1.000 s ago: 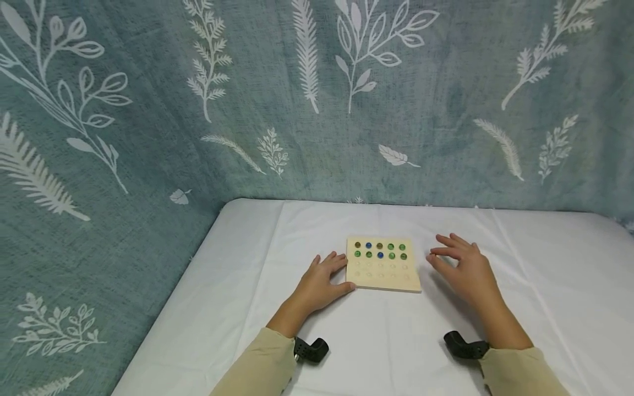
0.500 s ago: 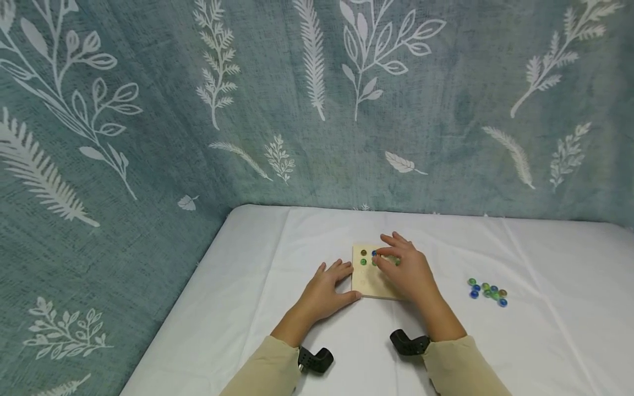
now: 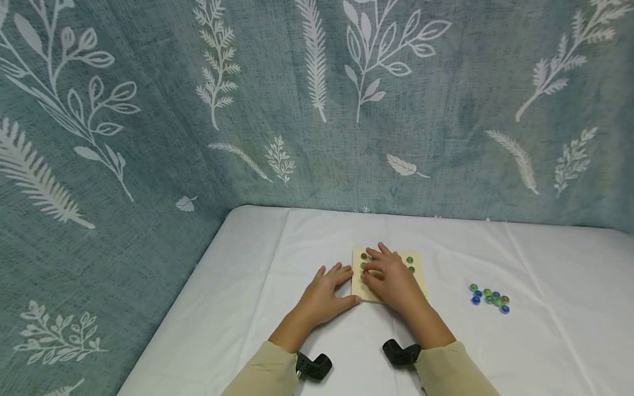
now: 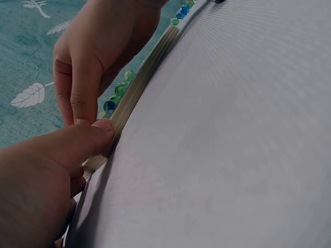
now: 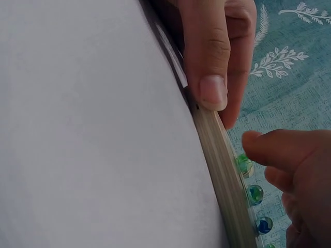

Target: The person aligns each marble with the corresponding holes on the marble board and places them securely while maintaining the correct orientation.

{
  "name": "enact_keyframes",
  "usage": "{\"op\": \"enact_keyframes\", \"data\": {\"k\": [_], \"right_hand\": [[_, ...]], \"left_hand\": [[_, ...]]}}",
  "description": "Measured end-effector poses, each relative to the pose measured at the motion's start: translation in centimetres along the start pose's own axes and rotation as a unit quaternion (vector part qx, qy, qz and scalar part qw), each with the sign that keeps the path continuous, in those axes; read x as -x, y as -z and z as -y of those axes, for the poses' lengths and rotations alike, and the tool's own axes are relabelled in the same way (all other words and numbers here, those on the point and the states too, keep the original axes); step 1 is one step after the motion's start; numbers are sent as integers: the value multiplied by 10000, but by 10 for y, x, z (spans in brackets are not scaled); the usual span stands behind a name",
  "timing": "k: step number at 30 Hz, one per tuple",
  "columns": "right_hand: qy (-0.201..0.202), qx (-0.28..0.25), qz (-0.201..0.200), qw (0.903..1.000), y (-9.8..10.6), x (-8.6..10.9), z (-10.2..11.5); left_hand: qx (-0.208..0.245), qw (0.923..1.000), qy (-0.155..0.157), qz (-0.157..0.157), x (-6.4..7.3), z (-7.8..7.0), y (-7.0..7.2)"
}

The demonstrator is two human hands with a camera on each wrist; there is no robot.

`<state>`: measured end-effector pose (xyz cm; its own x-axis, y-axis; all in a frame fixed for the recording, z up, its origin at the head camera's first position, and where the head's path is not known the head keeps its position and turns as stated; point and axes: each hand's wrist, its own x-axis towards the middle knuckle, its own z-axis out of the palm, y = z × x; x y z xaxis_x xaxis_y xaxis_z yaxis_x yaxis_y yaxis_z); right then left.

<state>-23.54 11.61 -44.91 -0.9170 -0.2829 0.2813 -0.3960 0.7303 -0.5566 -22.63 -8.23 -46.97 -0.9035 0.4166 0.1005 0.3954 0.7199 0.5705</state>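
Observation:
A pale wooden board (image 3: pixel 358 283) with rows of dimples lies on the white cloth. Several glass marbles sit in its back two rows, among them a green marble (image 3: pixel 410 259) at the far right. My left hand (image 3: pixel 324 294) rests against the board's left side, its thumb on the front-left corner. Over the left part of the board, my right hand (image 3: pixel 396 280) holds thumb and forefinger together in a pinch near the third row. A small marble seems to be between those fingertips, mostly hidden. The right wrist view shows the left thumb (image 5: pixel 213 93) pressing the board's edge.
Loose green, blue and amber marbles (image 3: pixel 489 300) lie in a cluster on the cloth to the right of the board. Behind the table hangs a teal curtain (image 3: pixel 297 176) with white leaves. Each wrist carries a black camera mount (image 3: pixel 314 367).
My right hand has moved left from beside the board to above its left part, bringing the loose marbles into sight. My left hand has stayed at the board's left edge.

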Motion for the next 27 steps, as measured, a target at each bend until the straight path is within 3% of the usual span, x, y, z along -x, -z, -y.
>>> {"op": "enact_keyframes", "data": {"k": [4, 13, 27], "right_hand": [[143, 66, 128, 9998, -2, 2, 0], [71, 82, 274, 9996, -3, 3, -1], [209, 122, 148, 9996, -2, 4, -2]], "left_hand": [[29, 10000, -12, 1, 0, 0, 0], [-19, 10000, 15, 2, 1, -1, 0], [25, 10000, 5, -47, 1, -4, 1]]}}
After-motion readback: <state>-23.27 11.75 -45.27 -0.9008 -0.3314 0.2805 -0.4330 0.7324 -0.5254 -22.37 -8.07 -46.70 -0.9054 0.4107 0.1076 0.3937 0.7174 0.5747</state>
